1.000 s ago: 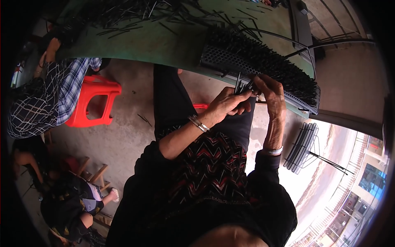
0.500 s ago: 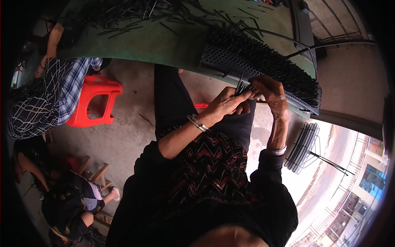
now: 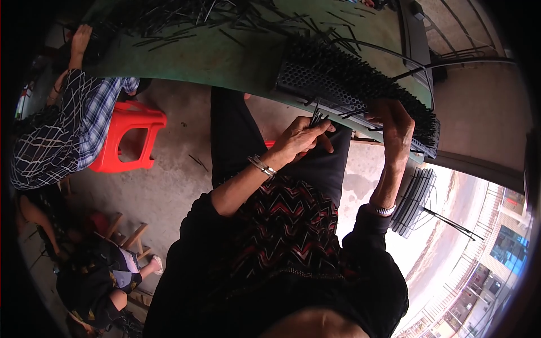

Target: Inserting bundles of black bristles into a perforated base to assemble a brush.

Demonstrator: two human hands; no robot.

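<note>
My left hand (image 3: 301, 139) is closed around a small bundle of thin black sticks (image 3: 318, 117), whose ends poke up past the thumb. In front of it, on the table's near edge, lies a long perforated metal rack (image 3: 318, 87) with rows of round holes. Black sticks (image 3: 352, 70) stand densely over most of the rack like bristles. My right hand (image 3: 396, 127) is at the rack's near side, right of the left hand, with fingertips pinched together against it. What sits between those fingertips is too small and dark to make out.
Loose black sticks (image 3: 169, 39) lie scattered over the green table (image 3: 220, 65). A bent black rod (image 3: 389, 52) arches over the rack. At left a person in a plaid sleeve (image 3: 101, 124) sits by a red plastic stool (image 3: 138, 118); another person is below. A wire rack (image 3: 414, 203) is at right.
My hands have moved apart. The right one has gone right to the rack's side; the left has drawn slightly left and down with the sticks.
</note>
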